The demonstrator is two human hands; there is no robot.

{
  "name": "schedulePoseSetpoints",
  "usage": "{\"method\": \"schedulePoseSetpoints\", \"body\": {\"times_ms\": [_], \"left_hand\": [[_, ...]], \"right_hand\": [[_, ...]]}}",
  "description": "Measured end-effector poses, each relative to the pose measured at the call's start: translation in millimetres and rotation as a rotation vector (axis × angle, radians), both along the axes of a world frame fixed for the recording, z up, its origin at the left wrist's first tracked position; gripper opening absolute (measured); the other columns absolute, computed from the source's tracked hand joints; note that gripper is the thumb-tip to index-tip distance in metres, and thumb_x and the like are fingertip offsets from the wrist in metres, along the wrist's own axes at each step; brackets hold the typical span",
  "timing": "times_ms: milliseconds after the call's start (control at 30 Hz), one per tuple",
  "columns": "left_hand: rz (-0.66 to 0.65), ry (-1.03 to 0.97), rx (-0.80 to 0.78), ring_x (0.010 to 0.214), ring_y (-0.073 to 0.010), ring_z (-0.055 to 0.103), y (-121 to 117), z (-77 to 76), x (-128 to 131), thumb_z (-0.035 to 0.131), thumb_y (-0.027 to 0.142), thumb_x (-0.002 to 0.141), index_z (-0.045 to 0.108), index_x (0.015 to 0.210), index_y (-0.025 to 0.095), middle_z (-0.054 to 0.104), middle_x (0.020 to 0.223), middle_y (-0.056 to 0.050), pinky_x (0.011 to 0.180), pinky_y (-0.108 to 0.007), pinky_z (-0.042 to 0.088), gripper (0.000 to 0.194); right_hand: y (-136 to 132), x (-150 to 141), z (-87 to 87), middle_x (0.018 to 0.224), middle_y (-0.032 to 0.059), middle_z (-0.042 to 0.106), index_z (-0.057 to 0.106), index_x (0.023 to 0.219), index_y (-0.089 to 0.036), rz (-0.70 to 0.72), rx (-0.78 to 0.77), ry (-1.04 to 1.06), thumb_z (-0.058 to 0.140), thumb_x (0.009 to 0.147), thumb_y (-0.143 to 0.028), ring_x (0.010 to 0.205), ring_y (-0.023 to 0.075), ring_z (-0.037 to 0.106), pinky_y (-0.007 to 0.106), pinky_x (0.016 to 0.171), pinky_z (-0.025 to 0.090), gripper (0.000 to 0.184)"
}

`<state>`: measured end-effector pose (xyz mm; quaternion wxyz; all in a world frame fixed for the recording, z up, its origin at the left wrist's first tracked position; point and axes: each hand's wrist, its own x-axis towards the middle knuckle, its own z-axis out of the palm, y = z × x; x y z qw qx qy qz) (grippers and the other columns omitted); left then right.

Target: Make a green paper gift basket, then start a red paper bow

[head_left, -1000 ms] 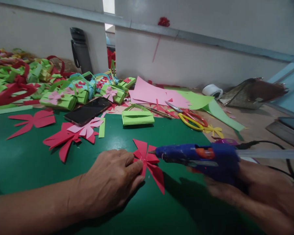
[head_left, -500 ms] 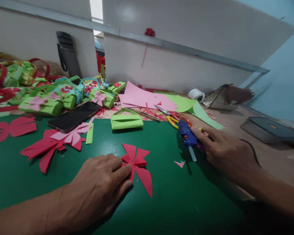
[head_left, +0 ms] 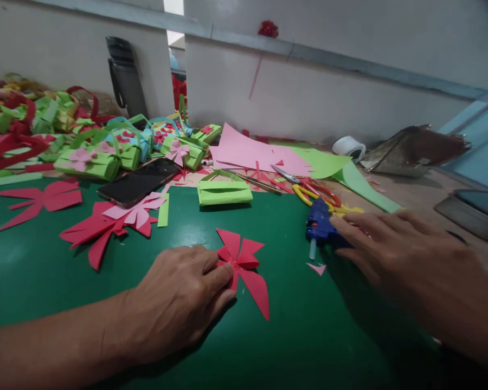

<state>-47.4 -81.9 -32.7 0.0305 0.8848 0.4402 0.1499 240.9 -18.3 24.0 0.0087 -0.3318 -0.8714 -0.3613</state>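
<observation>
My left hand [head_left: 183, 298] rests on the green mat [head_left: 288, 325], fingers curled and pressing the left side of a red paper bow [head_left: 244, 265]. To the right, the blue glue gun [head_left: 319, 225] lies on the mat with its nozzle toward me. My right hand [head_left: 406, 260] hovers just right of it with fingers stretched out and nothing in them. A small pink paper scrap [head_left: 317, 268] lies below the gun.
A green paper basket [head_left: 224, 192], a black phone [head_left: 138, 183], red and pink paper bows [head_left: 114, 222], scissors with yellow and red handles [head_left: 313, 190], pink and green paper sheets [head_left: 264, 157], a tape roll [head_left: 350, 147] and several finished baskets [head_left: 85, 160] at the left crowd the table.
One second ago my right hand held the glue gun at the bow's centre. It then laid the gun down to the right and has now let go; my left hand stayed on the bow.
</observation>
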Motion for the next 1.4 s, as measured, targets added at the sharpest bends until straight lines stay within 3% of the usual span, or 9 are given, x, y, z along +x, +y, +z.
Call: {"method": "schedulePoseSetpoints", "body": {"times_ms": [133,200,267,433,700,1200,1400], "left_hand": [[-0.008,-0.004,0.006,0.061,-0.0169,0.050,0.5,-0.7,0.3,0.038,0.032,0.091,0.055,0.084,0.021,0.056,0.071,-0.001,0.055,-0.029,0.033,0.022],[-0.005,-0.005,0.002,0.061,-0.0167,0.050,0.6,-0.8,0.6,0.038,0.032,0.091,0.055,0.083,0.021,0.056,0.071,-0.001,0.056,-0.029,0.034,0.021],[-0.001,-0.007,0.003,0.061,-0.0165,0.050,0.5,-0.9,0.7,0.039,0.031,0.091,0.054,0.083,0.021,0.056,0.072,-0.001,0.056,-0.029,0.034,0.021],[-0.006,-0.002,0.010,0.060,-0.0169,0.049,0.2,-1.6,0.3,0.037,0.032,0.092,0.054,0.082,0.021,0.056,0.072,-0.001,0.054,-0.030,0.033,0.023],[0.006,0.009,-0.005,0.062,-0.0175,0.050,0.2,-2.0,0.2,0.036,0.033,0.092,0.054,0.082,0.021,0.056,0.073,-0.001,0.055,-0.031,0.035,0.023],[0.003,-0.004,0.006,0.061,-0.0171,0.049,-0.5,-4.4,0.0,0.038,0.033,0.092,0.054,0.082,0.021,0.055,0.071,-0.001,0.055,-0.030,0.034,0.023],[-0.006,-0.008,0.000,0.062,-0.0163,0.049,0.3,-3.5,0.3,0.038,0.032,0.092,0.055,0.082,0.020,0.056,0.072,-0.002,0.056,-0.030,0.032,0.023]], "right_hand": [[-17.3,-44.9,0.9,0.097,0.0095,0.063,0.059,0.100,-0.015,0.328,-0.302,0.324,0.042,0.091,-0.022,0.088,0.0223,0.056,0.037,0.074,0.044,0.020],[-20.7,-63.0,-6.3,0.096,0.0103,0.063,0.060,0.099,-0.014,0.405,-0.419,0.335,0.041,0.090,-0.019,0.086,0.0223,0.057,0.038,0.072,0.046,0.021],[-20.3,-73.9,-15.4,0.095,0.0121,0.063,0.060,0.101,-0.012,0.457,-0.443,0.367,0.041,0.090,-0.016,0.084,0.0225,0.057,0.037,0.069,0.047,0.022],[-15.1,-77.7,-32.0,0.100,0.0146,0.062,0.059,0.102,-0.012,0.463,-0.432,0.388,0.042,0.086,-0.009,0.090,0.0245,0.057,0.038,0.072,0.048,0.024],[-11.6,-79.0,-42.8,0.101,0.0160,0.061,0.059,0.103,-0.011,0.502,-0.421,0.414,0.035,0.086,-0.007,0.091,0.0239,0.057,0.038,0.073,0.049,0.029],[-10.7,-78.2,-46.7,0.097,0.0156,0.062,0.063,0.097,-0.009,0.486,-0.530,0.434,0.037,0.089,-0.010,0.092,0.0235,0.056,0.037,0.075,0.049,0.027],[-9.5,-80.9,-44.6,0.090,0.0107,0.062,0.063,0.090,-0.013,0.457,-0.614,0.438,0.043,0.087,-0.012,0.081,0.0192,0.055,0.034,0.070,0.047,0.020]]}}
